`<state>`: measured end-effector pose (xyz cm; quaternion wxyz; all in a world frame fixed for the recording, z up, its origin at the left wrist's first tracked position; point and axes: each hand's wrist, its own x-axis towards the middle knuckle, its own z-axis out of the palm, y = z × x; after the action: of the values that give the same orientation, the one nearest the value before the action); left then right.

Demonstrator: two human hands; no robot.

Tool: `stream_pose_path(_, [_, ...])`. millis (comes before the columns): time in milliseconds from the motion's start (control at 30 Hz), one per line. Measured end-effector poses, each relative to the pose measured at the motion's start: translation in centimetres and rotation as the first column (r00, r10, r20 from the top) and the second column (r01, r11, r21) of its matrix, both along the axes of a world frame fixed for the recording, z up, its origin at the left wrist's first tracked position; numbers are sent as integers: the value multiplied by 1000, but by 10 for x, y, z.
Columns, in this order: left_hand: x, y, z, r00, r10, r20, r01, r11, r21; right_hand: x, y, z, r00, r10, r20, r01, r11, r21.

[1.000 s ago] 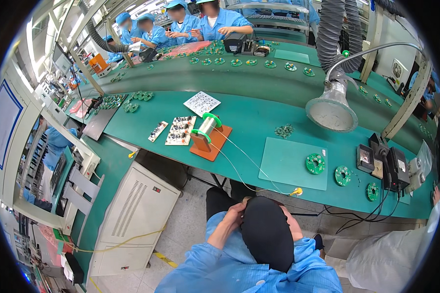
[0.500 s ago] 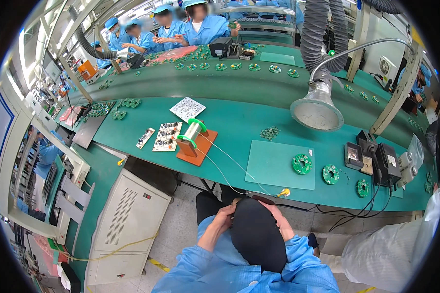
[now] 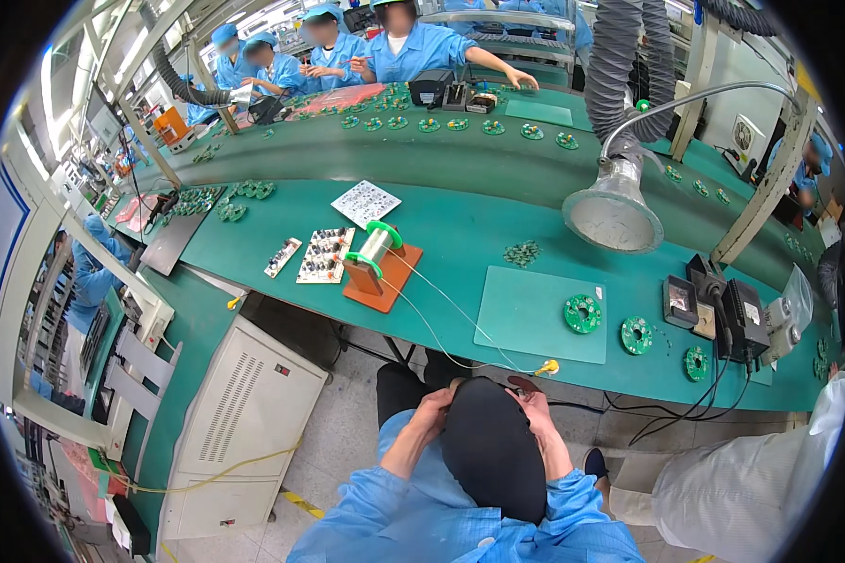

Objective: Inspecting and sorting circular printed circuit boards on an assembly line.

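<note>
A black, rounded, cap-like thing point(image 3: 494, 450) lies over my lap between my forearms, its kind not certain. At its upper left edge my left hand point(image 3: 430, 415) is closed, fingers curled against it. My right hand point(image 3: 535, 409) rests along its upper right edge with bent fingers, their tips partly hidden. A small reddish-brown piece point(image 3: 524, 383) shows by the right fingertips. Above my hands, a green mat point(image 3: 526, 314) on the bench point(image 3: 441, 220) carries a round green circuit board point(image 3: 582, 313). Two more boards point(image 3: 637, 335) point(image 3: 696, 363) lie to its right.
A solder wire spool point(image 3: 376, 247) stands on a brown holder beside boards with black parts point(image 3: 325, 255). Soldering equipment point(image 3: 744, 321) with cables is at the right. A metal fume hood point(image 3: 614, 218) hangs over the bench. A white cabinet point(image 3: 239, 422) is at left, a person's pale sleeve point(image 3: 723, 493) at right.
My right hand has shifted slightly at the black thing's edge, and more of the reddish-brown piece shows. Across the bench, a co-worker's arm has stretched out to the right.
</note>
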<state>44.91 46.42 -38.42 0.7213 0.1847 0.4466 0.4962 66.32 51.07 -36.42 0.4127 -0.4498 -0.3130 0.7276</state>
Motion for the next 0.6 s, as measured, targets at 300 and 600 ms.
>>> stream_pose_path(300, [2,-2,6,1000,24,-5,-24,1000,-19,2,-3,8,999,-18,32,19,999,-26])
stream_pose_path(600, [-4,-12,-13,995,-69,77,65,996,58,-8,13,44,1000,-7,-27,4,995,-100])
